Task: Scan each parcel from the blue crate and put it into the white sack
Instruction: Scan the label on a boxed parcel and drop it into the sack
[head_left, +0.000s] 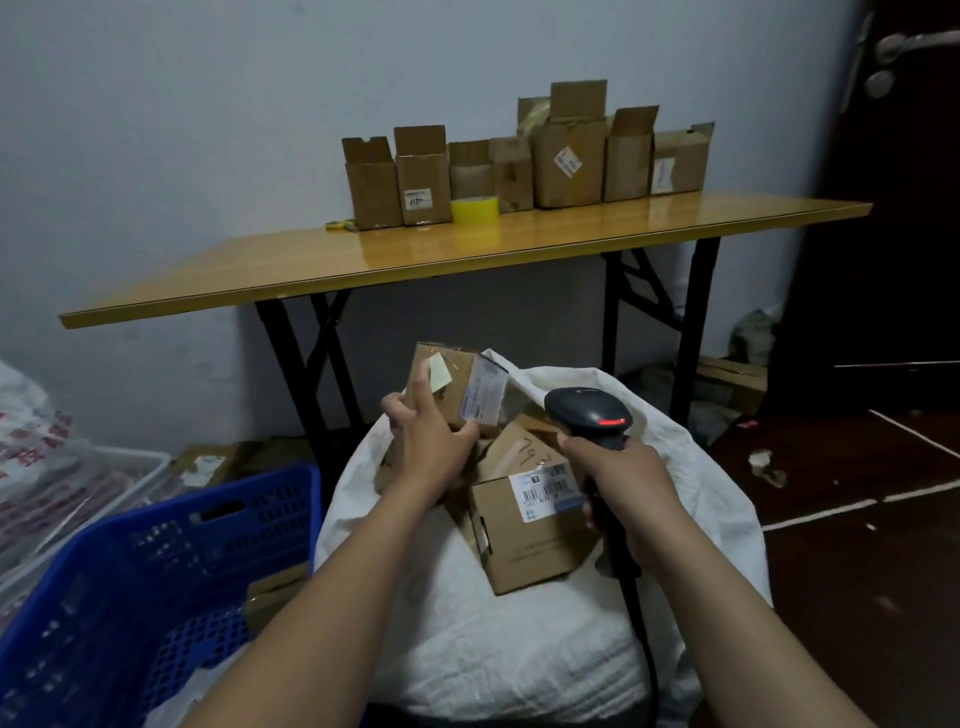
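Table (519, 244): boxes (569, 166), seemingly tape (475, 210).

Below the left hand (423, 441), the white sack (519, 634) mouth is crowded with parcels (524, 514); open air lies above, the table (415, 260) edge beyond.

Brown labelled parcel (457, 384) tilted above open white sack (519, 623); blue crate (156, 571) beside.

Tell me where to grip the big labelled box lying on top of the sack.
Probably from above, across the two bare side faces of the box: it lies tilted on the sack, label up, its sides clear. The left hand holds another parcel.
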